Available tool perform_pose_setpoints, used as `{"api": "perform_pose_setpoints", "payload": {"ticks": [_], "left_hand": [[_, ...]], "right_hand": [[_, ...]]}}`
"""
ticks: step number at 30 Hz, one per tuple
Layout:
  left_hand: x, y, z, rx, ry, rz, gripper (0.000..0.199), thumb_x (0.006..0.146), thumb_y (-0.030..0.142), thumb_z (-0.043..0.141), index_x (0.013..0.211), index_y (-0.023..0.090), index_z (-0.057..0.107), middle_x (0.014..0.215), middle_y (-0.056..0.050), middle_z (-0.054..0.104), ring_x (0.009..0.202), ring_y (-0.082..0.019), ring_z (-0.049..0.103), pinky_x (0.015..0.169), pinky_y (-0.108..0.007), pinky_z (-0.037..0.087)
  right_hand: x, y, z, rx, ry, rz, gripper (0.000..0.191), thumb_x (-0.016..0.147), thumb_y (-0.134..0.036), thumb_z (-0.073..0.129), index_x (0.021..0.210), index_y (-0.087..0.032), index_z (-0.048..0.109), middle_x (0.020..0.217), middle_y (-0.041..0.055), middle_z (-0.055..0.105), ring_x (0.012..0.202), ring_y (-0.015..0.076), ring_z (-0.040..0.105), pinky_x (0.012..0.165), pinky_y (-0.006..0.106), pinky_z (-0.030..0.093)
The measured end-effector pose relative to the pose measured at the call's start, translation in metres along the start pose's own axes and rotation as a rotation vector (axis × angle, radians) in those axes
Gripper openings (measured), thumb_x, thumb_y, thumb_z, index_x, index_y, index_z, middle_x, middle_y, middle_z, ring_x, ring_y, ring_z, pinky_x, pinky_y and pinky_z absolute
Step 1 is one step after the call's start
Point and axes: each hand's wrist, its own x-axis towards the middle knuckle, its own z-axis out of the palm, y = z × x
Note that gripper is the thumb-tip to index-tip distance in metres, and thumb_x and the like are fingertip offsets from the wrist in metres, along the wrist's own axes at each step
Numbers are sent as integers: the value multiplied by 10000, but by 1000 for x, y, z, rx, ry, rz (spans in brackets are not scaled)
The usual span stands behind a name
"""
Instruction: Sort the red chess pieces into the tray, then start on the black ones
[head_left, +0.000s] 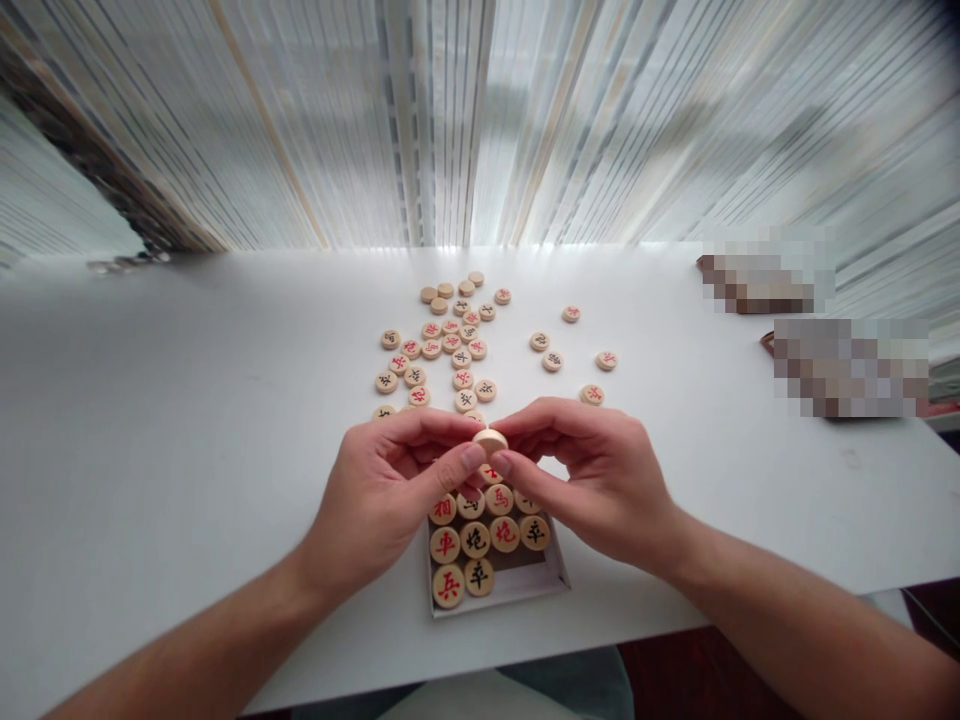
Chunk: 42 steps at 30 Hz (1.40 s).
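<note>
Between the fingertips of both hands is a round wooden xiangqi piece (490,442), tilted, its visible face plain. My left hand (397,480) pinches it from the left with thumb and fingers. From the right, my right hand (592,480) pinches the same piece. Below them lies a shallow box (525,582) with rows of xiangqi pieces marked in red or black characters. A red-marked piece (448,586) and a black-marked piece (479,576) lie in its nearest row, with bare box floor to their right. My hands hide part of the box's far rows.
Loose xiangqi pieces (451,342) are scattered beyond my hands on the white table (187,440), several blank side up. A few more (553,361) lie to the right. Two blurred-out objects (757,285) stand at the far right. A striped curtain (442,120) hangs behind the table.
</note>
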Motion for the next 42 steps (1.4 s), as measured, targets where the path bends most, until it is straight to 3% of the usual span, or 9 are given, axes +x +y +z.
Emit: {"api": "perform_pose_setpoints", "payload": {"ticks": [4, 10, 13, 17, 21, 26, 33, 42], "left_hand": [[1, 0, -2, -11, -18, -3, 175, 886, 269, 897, 1007, 147, 863, 756, -45, 819, 671, -166, 787, 657, -238, 690], [-1, -3, -4, -118, -119, -34, 221, 943, 281, 840, 1120, 152, 870, 951, -103, 868, 771, -200, 827, 738, -282, 707], [-2, -5, -5, -190, -203, -70, 221, 938, 253, 845, 1144, 177, 873, 1022, -111, 873, 855, -207, 836, 783, -271, 696], [1, -6, -6, -291, -234, -113, 183, 952, 245, 826, 1115, 178, 873, 1032, -117, 870, 877, -199, 833, 805, -266, 682], [5, -8, -8, -286, -238, -127, 211, 985, 319, 788, 1087, 143, 848, 1049, -142, 857, 954, -244, 834, 857, -328, 684], [4, -9, -7, -252, -301, -129, 302, 1036, 384, 719, 885, 134, 796, 986, -127, 846, 935, -233, 826, 839, -314, 678], [1, -4, -4, -302, -343, -140, 222, 1016, 337, 754, 1035, 133, 840, 999, -125, 842, 959, -233, 822, 860, -319, 680], [0, -4, -2, -295, -387, -151, 311, 984, 432, 785, 1018, 128, 842, 906, -106, 819, 860, -214, 805, 806, -314, 666]], "right_hand": [[-1, 1, 0, -137, 13, -149, 151, 933, -264, 853, 1065, -191, 839, 881, 79, 831, 735, 191, 772, 622, 296, 647], [3, 7, 0, -374, 38, -428, 247, 913, -256, 886, 1153, -215, 846, 783, 28, 758, 614, 132, 650, 581, 259, 580], [3, 10, 1, -434, 56, -499, 240, 922, -261, 875, 1152, -200, 840, 764, 22, 728, 585, 120, 609, 561, 251, 552], [4, 9, 3, -475, 67, -497, 220, 934, -293, 855, 1137, -211, 837, 782, 27, 722, 592, 126, 620, 553, 251, 549], [5, 6, 3, -504, 30, -510, 274, 937, -218, 799, 1210, -216, 816, 797, 11, 689, 590, 115, 612, 580, 253, 556], [3, 3, 3, -545, 16, -513, 215, 952, -231, 772, 1161, -218, 817, 737, -4, 680, 569, 115, 582, 567, 249, 535], [1, -6, 2, -570, 19, -549, 142, 927, -257, 829, 1056, -201, 804, 713, -1, 709, 560, 120, 578, 575, 267, 518], [-10, -18, 1, -611, 2, -524, 127, 918, -214, 810, 1037, -194, 771, 716, -3, 687, 567, 117, 573, 568, 255, 507]]}}
